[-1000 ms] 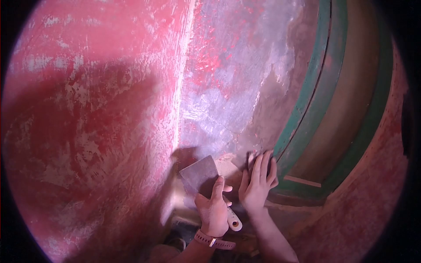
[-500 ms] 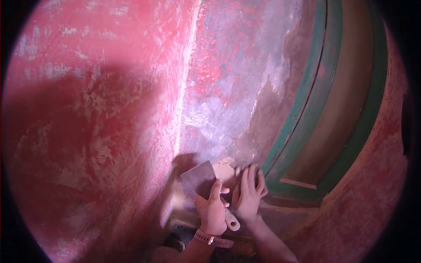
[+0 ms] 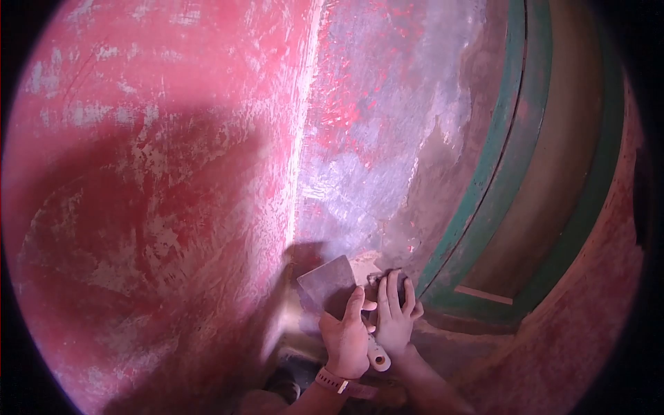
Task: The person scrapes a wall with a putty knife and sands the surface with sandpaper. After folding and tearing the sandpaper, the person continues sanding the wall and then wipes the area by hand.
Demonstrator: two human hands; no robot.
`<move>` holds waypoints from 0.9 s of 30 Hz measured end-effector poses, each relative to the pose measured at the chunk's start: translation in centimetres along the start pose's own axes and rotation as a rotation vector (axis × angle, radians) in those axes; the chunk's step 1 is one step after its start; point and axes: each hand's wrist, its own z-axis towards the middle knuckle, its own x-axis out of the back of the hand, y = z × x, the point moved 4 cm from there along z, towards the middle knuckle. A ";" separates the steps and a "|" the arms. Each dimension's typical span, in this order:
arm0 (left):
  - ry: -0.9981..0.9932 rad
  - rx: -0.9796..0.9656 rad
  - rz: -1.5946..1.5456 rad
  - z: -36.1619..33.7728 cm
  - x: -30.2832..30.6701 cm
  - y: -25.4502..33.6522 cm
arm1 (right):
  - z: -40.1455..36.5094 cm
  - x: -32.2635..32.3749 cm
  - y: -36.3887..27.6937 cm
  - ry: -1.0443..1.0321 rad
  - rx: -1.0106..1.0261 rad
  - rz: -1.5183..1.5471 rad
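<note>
My left hand (image 3: 348,342), with a banded watch on its wrist, grips a scraper. The scraper's wide flat blade (image 3: 328,282) points up and left, and its pale handle (image 3: 379,358) with a hole in the end sticks out below the palm. Just right of it, my right hand (image 3: 394,321) bends its fingers over a small dark thing (image 3: 402,285) that I cannot make out, low against the wall. A pale bare patch (image 3: 364,263) shows between the blade and my right fingers.
A worn red wall (image 3: 152,173) fills the left side. A grey, scuffed wall strip (image 3: 366,159) with red specks meets it at a bright corner. To the right stands a green frame (image 3: 484,187) around a brown panel (image 3: 553,180). A ledge (image 3: 463,332) runs below.
The view has shifted, so the walls and frame sit slightly further right. My right hand has come a little closer to my left, and more of the dark thing shows between its fingers.
</note>
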 end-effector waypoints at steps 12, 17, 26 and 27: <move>-0.001 -0.041 0.028 0.4 0.7 0.0 | 3.2 3.3 0.0 0.084 -0.105 0.134; -0.004 -0.025 0.025 0.0 0.6 0.6 | 4.2 3.9 1.5 0.118 -0.155 0.190; -0.012 -0.007 0.001 -0.3 0.0 0.4 | 4.5 4.3 2.3 0.159 -0.186 0.333; -0.015 0.001 0.003 -0.5 -0.2 0.3 | 3.7 3.9 2.2 0.123 -0.181 0.331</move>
